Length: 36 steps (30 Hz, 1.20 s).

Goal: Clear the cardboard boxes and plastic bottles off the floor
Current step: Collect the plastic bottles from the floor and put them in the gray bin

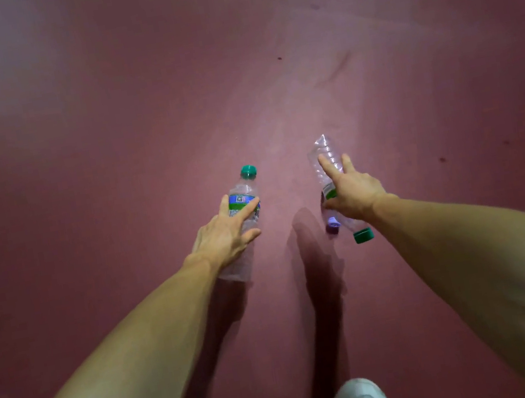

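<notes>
**A:** Which step are we at?

**B:** Mid-collection, I'd judge. Each hand has a bottle lifted clear of the floor point(108, 155). No boxes are in sight.

**A:** How is the left one held?

**B:** The left hand point(222, 236) has its grip closed round the labelled bottle point(244, 184). The fingers wrap over the label, the thumb sits lower on the body, and the green cap points away.

**A:** And the right?

**B:** The right hand point(354, 194) holds the crumpled bottle point(326, 153) near its middle. The thumb curls round one side, the forefinger lies straight along the bottle, and its green cap points back toward the person. A purple cap point(332, 226) shows just under that hand. It may belong to a second bottle in the same grip, but the hand hides it, so I can't tell.

**A:** What does the next move call for?

**B:** Both grips are full, so the bottles probably need carrying to a bin or pile, though none is visible here. They'd have to be let go there before reaching for more. The right-hand hold looks the looser one. A thin crushed bottle could slip, so I'd firm up the fingers first.
</notes>
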Each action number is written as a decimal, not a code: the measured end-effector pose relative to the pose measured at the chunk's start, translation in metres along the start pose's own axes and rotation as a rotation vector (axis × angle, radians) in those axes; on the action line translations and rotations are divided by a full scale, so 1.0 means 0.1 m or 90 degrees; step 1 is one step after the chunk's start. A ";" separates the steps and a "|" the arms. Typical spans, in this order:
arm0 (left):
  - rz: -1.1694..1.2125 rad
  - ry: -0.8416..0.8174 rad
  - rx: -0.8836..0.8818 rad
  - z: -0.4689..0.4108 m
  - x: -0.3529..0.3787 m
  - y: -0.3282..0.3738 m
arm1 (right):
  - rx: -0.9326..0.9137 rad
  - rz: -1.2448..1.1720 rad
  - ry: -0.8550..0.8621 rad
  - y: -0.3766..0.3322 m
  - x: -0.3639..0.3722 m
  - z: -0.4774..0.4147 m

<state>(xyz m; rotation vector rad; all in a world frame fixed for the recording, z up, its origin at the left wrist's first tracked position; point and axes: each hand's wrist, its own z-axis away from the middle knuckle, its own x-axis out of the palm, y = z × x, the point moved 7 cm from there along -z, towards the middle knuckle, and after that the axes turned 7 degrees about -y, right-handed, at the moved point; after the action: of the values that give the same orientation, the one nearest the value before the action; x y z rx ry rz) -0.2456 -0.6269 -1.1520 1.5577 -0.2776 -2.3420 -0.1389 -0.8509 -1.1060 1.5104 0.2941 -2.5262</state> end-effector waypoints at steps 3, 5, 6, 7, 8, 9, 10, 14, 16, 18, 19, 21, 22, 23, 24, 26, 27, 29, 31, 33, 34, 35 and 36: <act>-0.019 -0.018 0.003 -0.19 0.00 0.35 | 0.030 -0.049 -0.004 0.42 0.01 -0.05; -0.037 -0.034 0.013 -0.32 0.00 0.57 | 0.040 -0.076 -0.017 0.64 0.06 -0.09; -0.047 -0.037 0.022 -0.41 -0.02 0.67 | 0.045 -0.089 -0.024 0.74 0.07 -0.11; -0.053 -0.037 0.030 -0.51 -0.04 0.76 | 0.052 -0.100 -0.029 0.83 0.08 -0.15; -0.053 -0.035 0.036 -0.62 -0.05 0.85 | 0.060 -0.112 -0.032 0.92 0.09 -0.20; -0.052 -0.032 0.040 -0.73 -0.06 0.91 | 0.069 -0.125 -0.031 0.98 0.09 -0.27; -0.050 -0.029 0.043 -0.84 -0.06 0.97 | 0.077 -0.140 -0.029 1.04 0.09 -0.34; -0.031 -0.031 0.047 -1.22 0.02 1.09 | 0.101 -0.201 -0.040 1.17 0.20 -0.60; -0.015 -0.041 0.042 -1.37 0.08 1.09 | 0.101 -0.225 -0.053 1.16 0.31 -0.68; -0.001 -0.052 0.042 -1.53 0.14 1.07 | 0.105 -0.248 -0.062 1.14 0.40 -0.76; 0.004 -0.056 0.045 -1.60 0.16 1.08 | 0.109 -0.259 -0.064 1.12 0.44 -0.79; 0.017 -0.064 0.049 -1.73 0.22 1.09 | 0.119 -0.284 -0.065 1.12 0.51 -0.86; 0.024 -0.069 0.051 -1.79 0.24 1.09 | 0.126 -0.299 -0.066 1.13 0.55 -0.89; 0.029 -0.073 0.053 -1.83 0.27 1.10 | 0.132 -0.311 -0.068 1.14 0.59 -0.91; 0.033 -0.078 0.055 -1.88 0.30 1.11 | 0.136 -0.322 -0.072 1.15 0.63 -0.94; 0.041 -0.091 0.059 -1.94 0.37 1.13 | 0.141 -0.336 -0.082 1.18 0.72 -0.96; 0.043 -0.100 0.062 -1.96 0.41 1.14 | 0.144 -0.343 -0.086 1.18 0.76 -0.97; 0.041 -0.124 0.065 -1.98 0.47 1.16 | 0.153 -0.355 -0.089 1.20 0.81 -0.99; 0.032 -0.143 0.063 -1.98 0.51 1.12 | 0.163 -0.357 -0.087 1.20 0.84 -1.02; 0.023 -0.145 0.053 -1.99 0.51 1.05 | 0.164 -0.349 -0.083 1.17 0.83 -1.07; 0.025 -0.140 0.045 -2.00 0.50 0.99 | 0.161 -0.344 -0.081 1.15 0.82 -1.10; 0.031 -0.133 0.037 -2.01 0.49 0.93 | 0.159 -0.342 -0.081 1.12 0.81 -1.12; 0.038 -0.124 0.031 -2.02 0.48 0.87 | 0.160 -0.338 -0.083 1.08 0.80 -1.14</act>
<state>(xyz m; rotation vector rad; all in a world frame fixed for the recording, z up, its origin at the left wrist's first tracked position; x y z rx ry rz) -0.0639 -0.7226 -1.2432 1.3227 -0.4234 -2.4594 -0.0513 -0.9298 -1.2374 1.4966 0.4191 -3.1660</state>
